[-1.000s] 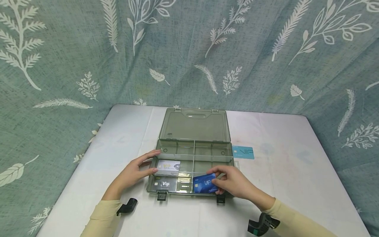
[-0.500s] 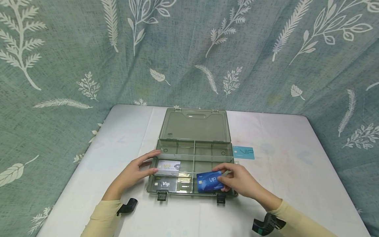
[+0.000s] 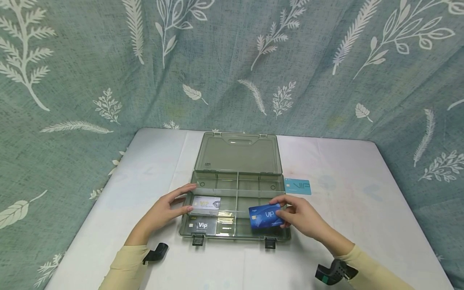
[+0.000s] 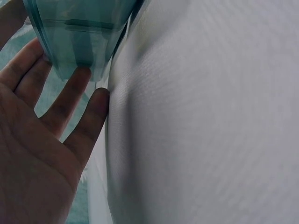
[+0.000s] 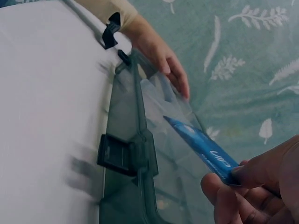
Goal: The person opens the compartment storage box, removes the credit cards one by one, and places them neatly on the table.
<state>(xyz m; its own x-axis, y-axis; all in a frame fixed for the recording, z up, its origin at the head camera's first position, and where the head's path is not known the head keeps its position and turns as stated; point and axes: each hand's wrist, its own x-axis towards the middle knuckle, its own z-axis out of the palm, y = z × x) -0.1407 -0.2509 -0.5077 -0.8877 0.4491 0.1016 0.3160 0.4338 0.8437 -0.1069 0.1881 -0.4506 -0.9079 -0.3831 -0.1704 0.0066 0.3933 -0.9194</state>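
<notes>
My right hand (image 3: 304,217) pinches a blue VIP card (image 3: 262,216) by its right end, thumb on top. The card hangs tilted over the front right compartment of a green see-through plastic case (image 3: 217,181), and its left end points at the case's middle divider. My left hand (image 3: 163,213) lies with spread, nearly straight fingers at the left side of the case; in the left wrist view its fingertips (image 4: 83,74) meet the case wall. Inside the left compartments lie a white VIP card (image 3: 206,202) and, in front of it, a dark grey Vip card (image 3: 202,226).
The case lid (image 3: 237,155) is folded back flat behind it. Two black latches (image 3: 270,243) hang at the front edge. A teal VIP card (image 3: 298,186) lies on the white tablecloth (image 3: 344,209) right of the case. Patterned green cloth (image 3: 232,80) hangs behind.
My right hand has lifted the blue card out of the front right compartment and moved it right and slightly back. My left hand stays where it was.
</notes>
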